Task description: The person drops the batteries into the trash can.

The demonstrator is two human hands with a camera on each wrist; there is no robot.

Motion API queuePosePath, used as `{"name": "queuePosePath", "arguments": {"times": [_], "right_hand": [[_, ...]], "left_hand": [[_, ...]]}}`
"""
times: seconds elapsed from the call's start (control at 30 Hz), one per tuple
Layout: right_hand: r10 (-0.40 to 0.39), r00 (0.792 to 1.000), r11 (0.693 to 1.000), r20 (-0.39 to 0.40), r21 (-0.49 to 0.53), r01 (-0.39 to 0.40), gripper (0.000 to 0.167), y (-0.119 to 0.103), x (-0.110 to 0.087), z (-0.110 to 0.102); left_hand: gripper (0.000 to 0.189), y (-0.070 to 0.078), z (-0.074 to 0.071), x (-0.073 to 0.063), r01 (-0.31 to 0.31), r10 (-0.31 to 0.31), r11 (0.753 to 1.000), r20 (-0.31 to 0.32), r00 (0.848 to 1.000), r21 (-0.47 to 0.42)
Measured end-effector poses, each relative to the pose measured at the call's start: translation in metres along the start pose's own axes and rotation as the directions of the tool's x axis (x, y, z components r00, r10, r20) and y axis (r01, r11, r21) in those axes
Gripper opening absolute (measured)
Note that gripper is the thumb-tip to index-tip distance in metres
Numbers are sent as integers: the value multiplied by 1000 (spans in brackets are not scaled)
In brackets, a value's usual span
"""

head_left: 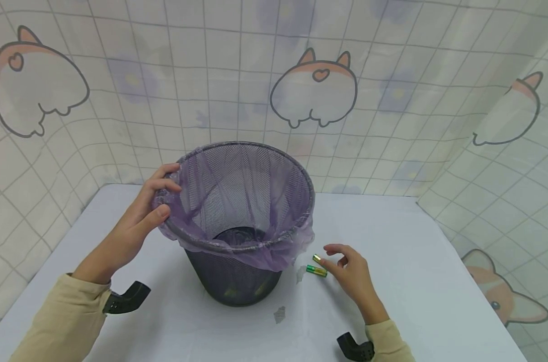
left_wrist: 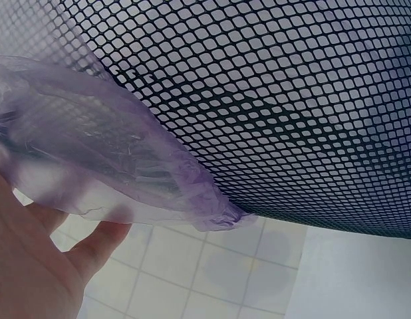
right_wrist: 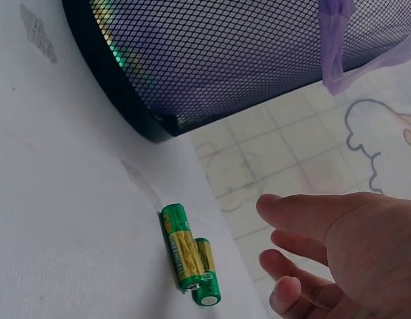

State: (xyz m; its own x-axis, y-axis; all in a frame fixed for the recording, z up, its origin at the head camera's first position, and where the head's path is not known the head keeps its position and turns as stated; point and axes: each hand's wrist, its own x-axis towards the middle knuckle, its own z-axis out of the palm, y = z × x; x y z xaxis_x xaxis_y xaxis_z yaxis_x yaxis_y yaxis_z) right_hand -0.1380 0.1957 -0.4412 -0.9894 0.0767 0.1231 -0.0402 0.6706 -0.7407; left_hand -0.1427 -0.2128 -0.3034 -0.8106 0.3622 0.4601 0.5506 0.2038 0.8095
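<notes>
A black mesh trash can (head_left: 237,284), lined with a purple plastic bag (head_left: 274,259), stands tilted on the table. My left hand (head_left: 135,223) grips its rim on the left side, over the folded bag edge. In the left wrist view the purple bag (left_wrist: 106,146) partly covers those fingers (left_wrist: 102,242). Two green and gold batteries lie side by side to the right of the can: one nearer battery (head_left: 316,271) and one farther battery (head_left: 316,258). Above and just beside them hovers my right hand (head_left: 353,274), fingers loosely bent, apart from both batteries and holding nothing.
The white table (head_left: 391,241) meets patterned curtains (head_left: 237,75) at its back and sides. Grey worn patches (head_left: 280,314) mark the tabletop near the can. Something green and yellow (right_wrist: 116,50) shows through the mesh near the can's base.
</notes>
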Motion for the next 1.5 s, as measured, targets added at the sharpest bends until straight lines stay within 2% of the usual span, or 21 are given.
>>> {"name": "queuePosePath", "arguments": {"times": [0.3,0.5,0.83,1.13,1.5], "right_hand": [[-14,999,999,-39,34,16,30,10,2,6],[-3,997,1000,-74,29,5,26,18,3,11],[4,999,1000,-34,-28,-5,25,25,5,15],[27,1000,998,-9,-55,-27,26,29,9,11],[21,999,996,29,-89,-18,23,33,11,6]], "left_hand": [[31,1,0,0,-1,1,1000,1,1000,-4],[31,1,0,1,-11,11,1000,30,999,-11],[32,-1,-1,1,-7,7,1000,46,999,2],[31,-1,-2,-1,-3,3,1000,42,999,8],[32,1,0,-1,-2,2,1000,25,1000,15]]}}
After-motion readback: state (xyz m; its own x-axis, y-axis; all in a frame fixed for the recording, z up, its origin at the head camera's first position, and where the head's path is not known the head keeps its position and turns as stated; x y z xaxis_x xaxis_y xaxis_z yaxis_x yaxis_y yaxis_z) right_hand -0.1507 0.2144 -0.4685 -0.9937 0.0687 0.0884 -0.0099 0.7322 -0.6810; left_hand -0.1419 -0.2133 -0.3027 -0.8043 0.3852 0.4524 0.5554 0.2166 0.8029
